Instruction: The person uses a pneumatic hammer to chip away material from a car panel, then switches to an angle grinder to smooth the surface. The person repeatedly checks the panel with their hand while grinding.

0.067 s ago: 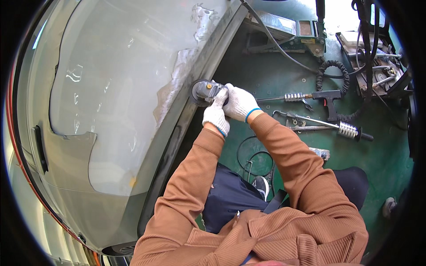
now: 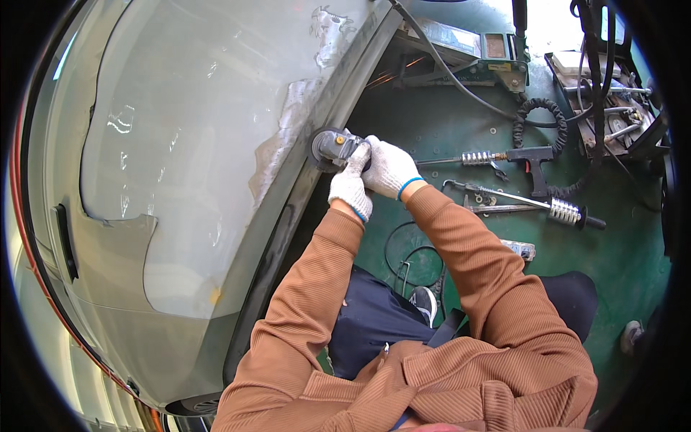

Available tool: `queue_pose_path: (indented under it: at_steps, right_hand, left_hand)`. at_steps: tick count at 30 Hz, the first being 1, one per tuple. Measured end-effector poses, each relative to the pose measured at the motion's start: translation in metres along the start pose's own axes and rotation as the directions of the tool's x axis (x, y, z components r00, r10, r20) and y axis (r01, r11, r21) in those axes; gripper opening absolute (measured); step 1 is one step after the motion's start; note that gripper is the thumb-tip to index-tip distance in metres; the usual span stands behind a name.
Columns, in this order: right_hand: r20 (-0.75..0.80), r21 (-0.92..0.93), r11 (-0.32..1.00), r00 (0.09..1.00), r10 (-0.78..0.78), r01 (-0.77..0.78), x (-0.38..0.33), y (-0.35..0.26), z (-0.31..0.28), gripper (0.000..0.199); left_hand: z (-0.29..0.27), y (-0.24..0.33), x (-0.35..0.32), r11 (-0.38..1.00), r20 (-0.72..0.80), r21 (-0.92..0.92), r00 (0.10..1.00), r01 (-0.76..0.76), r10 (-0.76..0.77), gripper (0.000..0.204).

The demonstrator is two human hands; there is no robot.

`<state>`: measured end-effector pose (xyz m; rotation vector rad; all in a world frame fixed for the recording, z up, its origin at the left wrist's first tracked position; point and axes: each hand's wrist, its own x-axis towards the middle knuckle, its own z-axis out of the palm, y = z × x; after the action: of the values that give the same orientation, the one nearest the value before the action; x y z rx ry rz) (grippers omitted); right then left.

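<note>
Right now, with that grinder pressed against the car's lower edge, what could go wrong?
1. Both gloved hands, left hand and right hand, clamp the small grinder close to its disc; a slip might catch a glove.
2. Sparks fly over the green floor toward the hose and could scorch it.
3. The disc might gouge the silver car panel beyond the sanded patch.

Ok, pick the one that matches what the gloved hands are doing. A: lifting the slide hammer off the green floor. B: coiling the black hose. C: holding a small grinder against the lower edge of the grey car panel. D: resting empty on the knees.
C: the left hand and right hand both clasp the small grinder, pressed to the sanded lower edge of the grey car panel.
</note>
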<state>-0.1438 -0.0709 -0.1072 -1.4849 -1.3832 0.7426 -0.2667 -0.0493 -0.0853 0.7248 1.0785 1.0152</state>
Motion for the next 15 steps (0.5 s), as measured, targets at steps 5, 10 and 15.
queue_pose_path:
  at_steps: [5, 10, 15]
  right_hand:
    - [-0.135, -0.011, 0.998, 0.989, -0.062, 0.061, 0.0, 0.0, 0.003, 0.041]
    - [-0.183, -0.059, 0.995, 0.979, -0.094, 0.085, 0.003, 0.002, 0.008, 0.04]
    - [-0.099, -0.105, 0.987, 0.986, -0.131, 0.12, 0.004, 0.006, 0.003, 0.04]
  left_hand:
    - [-0.01, 0.002, 0.008, 0.998, 0.127, 0.032, 0.991, -0.055, 0.05, 0.053]
    - [-0.018, 0.0, 0.016, 0.999, 0.213, -0.018, 0.976, -0.042, 0.045, 0.051]
    - [-0.025, -0.006, 0.019, 0.997, 0.223, -0.072, 0.974, -0.009, 0.025, 0.051]
